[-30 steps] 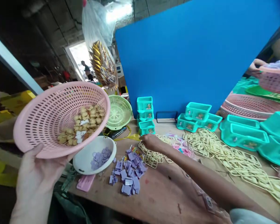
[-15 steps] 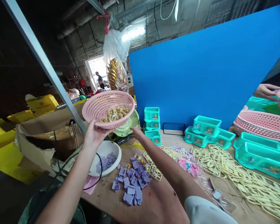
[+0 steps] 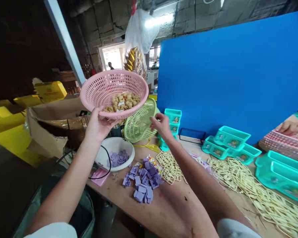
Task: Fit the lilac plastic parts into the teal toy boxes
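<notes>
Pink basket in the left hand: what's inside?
Tan pieces with a few white bits among them, piled toward its right side. Whatever lies under them is covered.

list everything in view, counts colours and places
pink colander: one, pink, centre left
tan pieces: many, tan, inside it
green colander: one, green, centre
bowl: one, white, centre left
purple parts: many, purple, beside and inside bowl
flat piece: one, pink, beside bowl
plastic frames: many, cream, right
plastic trays: several, teal, back and right
board: one, blue, back
plastic bag: one, clear, hanging behind
cardboard box: one, brown, left
boxes: several, yellow, far left
stacked colanders: count unclear, pink, far right
table: one, brown, below
co-worker's hand: one, far right
left hand: one, gripping pink colander
right hand: one, near green colander
</notes>
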Available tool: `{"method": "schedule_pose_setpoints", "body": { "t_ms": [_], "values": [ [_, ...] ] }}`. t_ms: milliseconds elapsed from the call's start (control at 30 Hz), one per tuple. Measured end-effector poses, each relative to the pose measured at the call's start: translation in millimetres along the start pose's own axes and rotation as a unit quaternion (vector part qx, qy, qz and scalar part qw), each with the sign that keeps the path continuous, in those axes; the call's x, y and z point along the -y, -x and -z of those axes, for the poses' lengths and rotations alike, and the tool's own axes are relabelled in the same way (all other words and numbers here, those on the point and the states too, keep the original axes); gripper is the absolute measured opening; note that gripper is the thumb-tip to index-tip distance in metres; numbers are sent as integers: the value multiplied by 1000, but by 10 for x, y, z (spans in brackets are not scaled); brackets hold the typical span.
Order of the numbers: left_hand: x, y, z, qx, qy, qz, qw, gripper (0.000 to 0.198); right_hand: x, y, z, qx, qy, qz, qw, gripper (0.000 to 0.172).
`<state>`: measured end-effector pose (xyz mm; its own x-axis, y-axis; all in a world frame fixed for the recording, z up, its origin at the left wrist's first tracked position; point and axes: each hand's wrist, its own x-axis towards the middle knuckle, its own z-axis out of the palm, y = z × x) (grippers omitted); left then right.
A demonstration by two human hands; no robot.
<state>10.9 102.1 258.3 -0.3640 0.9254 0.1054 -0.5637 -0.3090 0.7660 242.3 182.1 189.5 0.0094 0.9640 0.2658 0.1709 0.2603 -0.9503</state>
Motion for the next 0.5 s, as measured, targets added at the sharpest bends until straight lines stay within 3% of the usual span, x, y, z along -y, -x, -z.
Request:
{"method": "schedule_pose_setpoints", "body": {
  "t_ms": [100,200,300,400,500],
  "values": [
    [115,-84,29,16,-1,23,1000,20,168,645,683,-23,13,36,999,35],
    [372,-178,19,47,-7,66,997,15,256,1248,1434,-115,51,6,992,26],
    [724,-263,-24,44,-11,132,990,22,234,1657,1991,-192,52,-14,980,18],
    [1054,-364,-60,17,-22,163,986,32,181,1882,2235,-237,59,-11,970,14],
    [1293,-468,-44,-3,-30,168,985,36,173,2011,2261,-257,67,-22,964,11]
  ]
}}
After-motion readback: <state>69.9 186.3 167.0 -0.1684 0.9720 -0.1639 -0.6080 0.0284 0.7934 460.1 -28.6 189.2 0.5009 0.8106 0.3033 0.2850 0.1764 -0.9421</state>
